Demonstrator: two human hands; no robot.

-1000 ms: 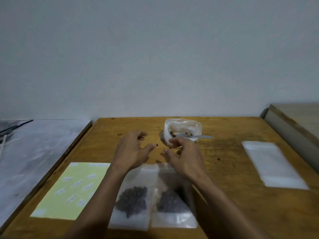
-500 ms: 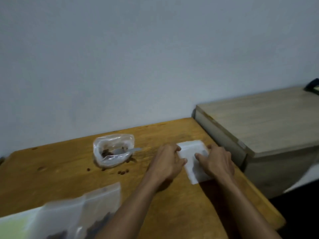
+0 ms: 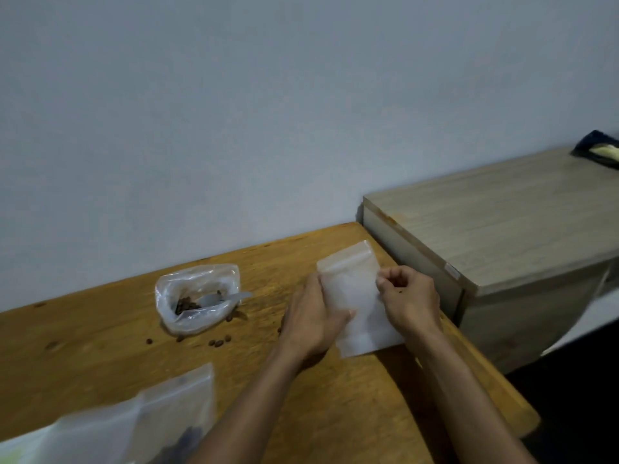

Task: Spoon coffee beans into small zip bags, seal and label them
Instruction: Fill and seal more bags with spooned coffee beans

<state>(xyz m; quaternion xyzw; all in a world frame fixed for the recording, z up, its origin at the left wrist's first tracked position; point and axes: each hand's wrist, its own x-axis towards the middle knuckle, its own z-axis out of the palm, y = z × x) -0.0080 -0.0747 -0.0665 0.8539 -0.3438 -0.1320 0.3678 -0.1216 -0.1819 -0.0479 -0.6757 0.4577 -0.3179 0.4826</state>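
An empty clear zip bag (image 3: pixel 351 283) is lifted off a flat stack of empty bags (image 3: pixel 371 336) near the table's right edge. My left hand (image 3: pixel 311 323) grips its left side and my right hand (image 3: pixel 408 299) pinches its right edge. To the left an open plastic bag of coffee beans (image 3: pixel 197 299) sits on the wooden table (image 3: pixel 83 346), with a spoon (image 3: pixel 221 299) resting in it. A few loose beans (image 3: pixel 217 342) lie in front of it. Two filled zip bags (image 3: pixel 160 423) lie at the bottom left, partly hidden by my left forearm.
A pale wooden cabinet (image 3: pixel 502 236) stands against the table's right side, slightly higher than the tabletop. A dark object (image 3: pixel 599 152) lies on its far corner. A grey wall runs behind the table. A sliver of the yellow label sheet (image 3: pixel 8 457) shows at the bottom left.
My view swung right from the filled bags. Both hands moved from the bean bag to the stack of empty bags, and now hold one bag raised off it.
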